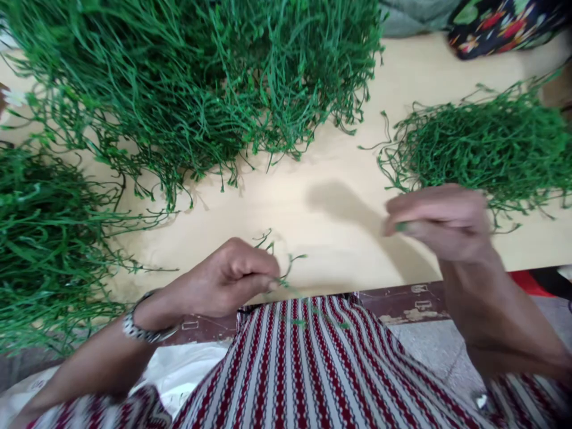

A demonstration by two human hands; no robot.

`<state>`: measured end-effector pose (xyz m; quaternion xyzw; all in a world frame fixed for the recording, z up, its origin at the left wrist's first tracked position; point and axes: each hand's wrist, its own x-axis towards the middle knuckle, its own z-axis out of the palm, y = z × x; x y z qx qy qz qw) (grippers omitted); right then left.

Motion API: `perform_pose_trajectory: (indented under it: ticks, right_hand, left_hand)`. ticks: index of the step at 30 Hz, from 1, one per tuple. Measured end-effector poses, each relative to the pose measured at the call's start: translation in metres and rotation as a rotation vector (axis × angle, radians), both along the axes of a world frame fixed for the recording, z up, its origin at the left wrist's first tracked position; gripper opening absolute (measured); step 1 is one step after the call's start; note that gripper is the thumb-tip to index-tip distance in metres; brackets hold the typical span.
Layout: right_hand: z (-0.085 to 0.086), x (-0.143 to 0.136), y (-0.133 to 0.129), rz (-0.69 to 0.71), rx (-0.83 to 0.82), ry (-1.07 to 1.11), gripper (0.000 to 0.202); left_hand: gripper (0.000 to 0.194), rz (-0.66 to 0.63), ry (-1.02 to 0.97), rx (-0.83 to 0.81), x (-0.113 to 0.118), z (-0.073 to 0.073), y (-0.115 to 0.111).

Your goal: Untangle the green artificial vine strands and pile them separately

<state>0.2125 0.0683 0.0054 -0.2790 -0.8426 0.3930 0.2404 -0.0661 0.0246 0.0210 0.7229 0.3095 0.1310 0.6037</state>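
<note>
My left hand [239,277], a patterned bracelet at its wrist, is closed in a pinch just above the table's near edge. Thin green stems [290,268] with small branching tips stick out from its fingers. Off to the right, my right hand [440,220] is closed too, smeared by motion, and held in front of a pile of green stems [478,143]. A small bit of green shows at its thumb tip; what it belongs to cannot be made out. Blurred green bits [322,322] appear before the striped garment between my hands.
A large heap of green stems [201,77] covers the far side of the pale table [268,196]. Another pile [40,238] lies at the left. Dark floral cloth [504,27] is at the far right. A white bag [187,369] sits below the table edge.
</note>
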Motion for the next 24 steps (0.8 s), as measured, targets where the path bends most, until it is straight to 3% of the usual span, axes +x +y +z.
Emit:
perform_pose_trajectory:
  ticks: [3,6,12,16,20,24]
  right_hand:
    - [-0.005,-0.002,0.008,0.024,0.052,0.044,0.015]
    - [-0.015,-0.015,0.005,-0.08,0.012,0.051,0.017]
    - [-0.021,-0.045,-0.009,-0.074,0.022,0.167,0.016]
    - [-0.025,-0.061,-0.014,-0.125,0.062,0.201,0.019]
    - [-0.033,-0.07,-0.019,-0.116,-0.022,0.14,0.029]
    - [-0.037,-0.07,-0.024,-0.151,-0.007,0.053,0.016]
  left_hand:
    - [0.023,0.163,0.001,-0.112,0.005,-0.004,0.004]
    - [0.022,0.313,-0.046,-0.24,0.013,-0.011,0.008]
    - [0.016,0.34,-0.111,-0.344,0.018,-0.025,0.012]
    - [0.015,0.448,-0.109,-0.378,0.022,-0.028,0.01]
    - [0.016,0.562,-0.069,-0.356,0.03,-0.028,0.007]
    - [0.015,0.572,-0.009,-0.266,0.034,-0.028,0.006]
